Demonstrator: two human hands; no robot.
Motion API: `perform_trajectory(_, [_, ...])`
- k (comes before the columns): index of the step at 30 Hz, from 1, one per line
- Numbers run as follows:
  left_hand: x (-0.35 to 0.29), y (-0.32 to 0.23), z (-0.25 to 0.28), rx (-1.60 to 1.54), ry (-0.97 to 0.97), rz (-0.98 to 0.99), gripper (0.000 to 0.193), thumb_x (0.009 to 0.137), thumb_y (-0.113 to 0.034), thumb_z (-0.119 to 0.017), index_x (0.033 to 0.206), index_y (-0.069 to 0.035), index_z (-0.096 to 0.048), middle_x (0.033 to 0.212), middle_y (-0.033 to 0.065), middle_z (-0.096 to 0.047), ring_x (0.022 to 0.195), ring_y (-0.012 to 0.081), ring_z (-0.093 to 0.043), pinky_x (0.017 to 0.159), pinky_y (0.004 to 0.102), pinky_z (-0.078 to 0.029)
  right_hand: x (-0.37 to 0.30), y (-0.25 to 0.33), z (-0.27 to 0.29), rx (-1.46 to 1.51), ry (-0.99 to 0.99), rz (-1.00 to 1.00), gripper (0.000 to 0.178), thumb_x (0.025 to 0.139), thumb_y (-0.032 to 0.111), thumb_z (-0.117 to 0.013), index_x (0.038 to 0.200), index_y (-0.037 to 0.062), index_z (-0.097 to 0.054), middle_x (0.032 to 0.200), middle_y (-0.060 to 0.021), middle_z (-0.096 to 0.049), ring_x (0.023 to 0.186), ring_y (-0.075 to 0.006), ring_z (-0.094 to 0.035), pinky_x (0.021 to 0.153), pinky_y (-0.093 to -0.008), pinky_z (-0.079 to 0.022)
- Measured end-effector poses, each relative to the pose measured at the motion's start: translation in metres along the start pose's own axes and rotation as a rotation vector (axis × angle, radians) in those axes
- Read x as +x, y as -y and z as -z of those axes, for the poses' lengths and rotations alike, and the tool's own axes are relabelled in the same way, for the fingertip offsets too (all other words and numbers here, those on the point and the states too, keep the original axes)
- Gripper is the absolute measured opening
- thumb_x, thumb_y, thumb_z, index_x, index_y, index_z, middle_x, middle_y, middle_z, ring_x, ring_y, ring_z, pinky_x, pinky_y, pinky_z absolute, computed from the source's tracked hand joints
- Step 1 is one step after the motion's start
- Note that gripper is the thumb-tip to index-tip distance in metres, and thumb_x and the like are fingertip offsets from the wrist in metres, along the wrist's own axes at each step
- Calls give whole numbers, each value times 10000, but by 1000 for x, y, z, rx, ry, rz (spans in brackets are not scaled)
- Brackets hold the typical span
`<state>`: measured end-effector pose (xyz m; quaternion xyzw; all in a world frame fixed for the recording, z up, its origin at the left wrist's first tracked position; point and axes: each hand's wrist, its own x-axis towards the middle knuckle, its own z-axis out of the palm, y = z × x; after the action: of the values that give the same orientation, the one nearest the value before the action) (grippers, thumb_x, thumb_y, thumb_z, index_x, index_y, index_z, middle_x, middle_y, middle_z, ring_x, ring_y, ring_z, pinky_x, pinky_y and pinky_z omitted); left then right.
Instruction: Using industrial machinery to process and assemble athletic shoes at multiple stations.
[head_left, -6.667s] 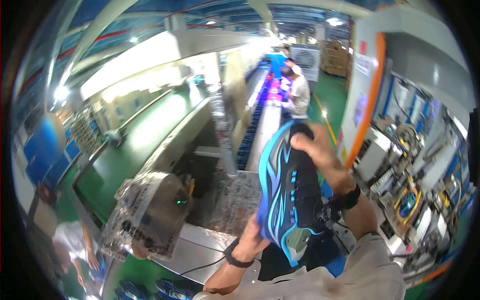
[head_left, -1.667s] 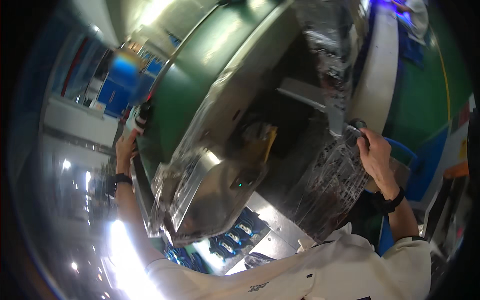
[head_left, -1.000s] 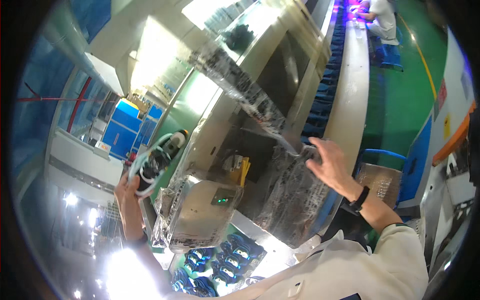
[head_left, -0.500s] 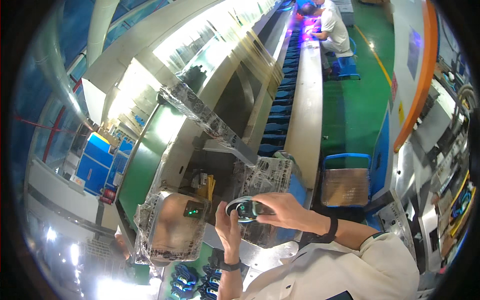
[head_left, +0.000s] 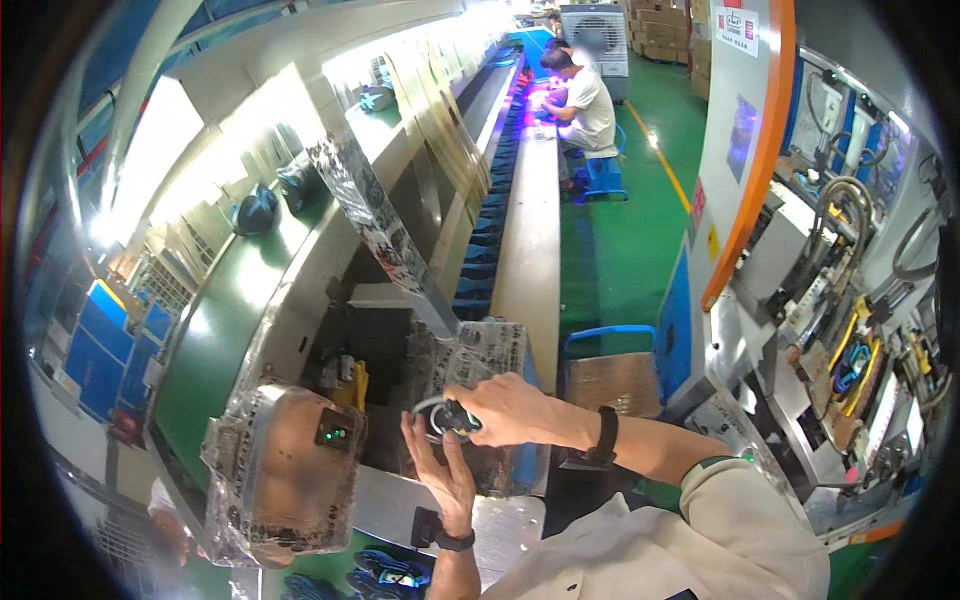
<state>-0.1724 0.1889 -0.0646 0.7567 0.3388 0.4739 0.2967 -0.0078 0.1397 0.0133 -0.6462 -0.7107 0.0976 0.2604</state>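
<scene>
In front of me, both hands meet at a small dark piece with a pale curved rim [head_left: 436, 408], shaped somewhat like a shoe. My right hand [head_left: 505, 408] grips its right side from above, fingers bent over it. My left hand [head_left: 448, 482] holds the lower left of the rim between long fingers and thumb. Much of the piece is covered by my fingers. Just left of my hands stands a film-wrapped machine housing [head_left: 292, 475] with a small dark panel [head_left: 334, 430] showing green lights.
A long line of dark shoe-like pieces [head_left: 480, 235] runs away beside a pale ledge [head_left: 528, 220]. A slanting wrapped post [head_left: 365, 210] rises ahead. To the right are a blue-framed cart with a carton [head_left: 610, 383] and an orange-edged machine [head_left: 745, 180]. A co-worker [head_left: 590, 110] sits farther off.
My view has swung, so the line and machines sit farther left and more of the right-hand machine shows. Both hands stay on the piece, and my left fingers are more stretched.
</scene>
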Motion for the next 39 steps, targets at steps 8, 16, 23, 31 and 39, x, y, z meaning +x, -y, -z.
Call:
perform_trajectory(8, [-9,6,-8,-265,26,74,620,954,-173,-590,1428,100,-299,1451,262,-377,1325,351,-404,1104,432,-313,-43,-14,-24,142,-328,-152,554,727,189,-748,1197,57,-486,906,-201,-673,843,-382,-668,722,-452,-533])
perform_trajectory(16, [-70,-127,-86,-914,640,306,589,947,-252,-613,1410,20,-370,1261,131,-555,1110,186,-548,964,330,-420,-204,-21,25,847,-931,-448,664,694,161,-788,1287,56,-509,1160,-92,-608,1094,-167,-560,969,-309,-424])
perform_trajectory(23, [-156,-274,-220,-778,1371,144,481,992,-226,-535,1379,35,-418,1308,113,-522,1111,167,-550,980,289,-407,-435,-35,85,576,-1461,-756,652,670,133,-787,1251,2,-520,1117,-81,-598,1044,-178,-558,965,-321,-438])
perform_trajectory(31, [-299,-408,-429,-821,1625,354,571,918,-321,-666,1296,72,-493,1180,114,-615,1008,163,-626,875,288,-507,-666,-7,141,304,-1981,-1005,578,714,13,-690,1262,-12,-510,1118,-87,-591,1006,-156,-572,922,-297,-467])
perform_trajectory(39, [-420,-459,-614,-429,1325,-318,685,763,-412,-750,1204,76,-559,1087,250,-648,1010,377,-630,902,413,-483,-757,20,137,-218,-2104,-1313,561,716,31,-664,1261,-7,-533,1088,-80,-591,968,-159,-585,902,-288,-467])
